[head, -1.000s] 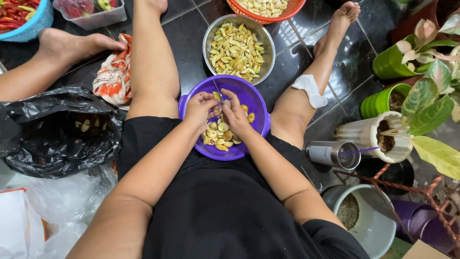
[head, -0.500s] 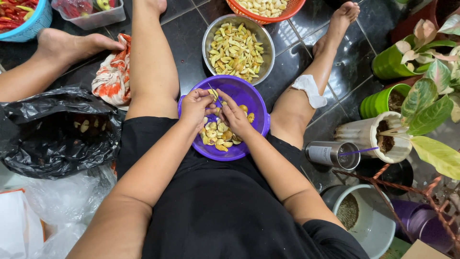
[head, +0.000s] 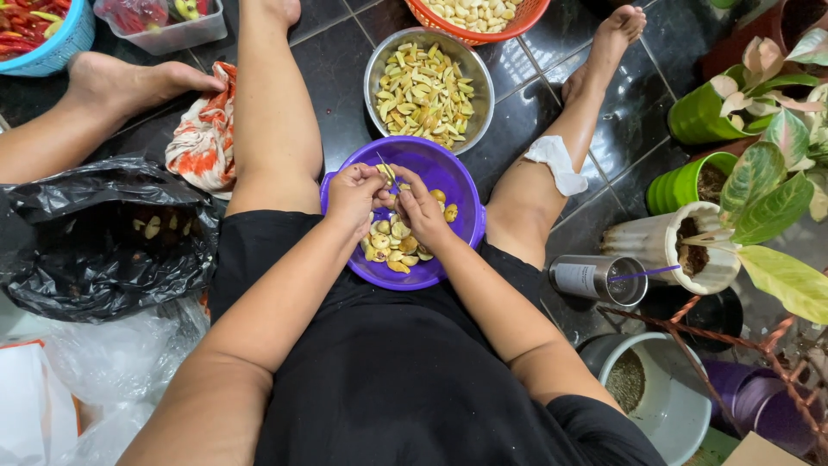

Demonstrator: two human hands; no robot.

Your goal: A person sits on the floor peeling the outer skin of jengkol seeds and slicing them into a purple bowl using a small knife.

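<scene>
Peeling seems the work in hand: a small pale seed [head: 390,183], too small to name surely, is pinched between both hands over the purple bowl [head: 457,185] resting in the lap. The left hand [head: 355,194] is curled tight, apparently gripping a thin blade whose tip pokes up beside the thumb; the right hand [head: 420,207] grasps the seed with its fingertips. Yellow pieces [head: 392,246] lie in the bowl beneath. Beyond, a steel bowl of peeled slices [head: 427,86] sits on the dark tiled floor [head: 336,95], an orange basket [head: 470,19] past it, a black bag [head: 103,242] to the left. The blade lies close to the fingertips, so a slip off the slick seed could nick them.
</scene>
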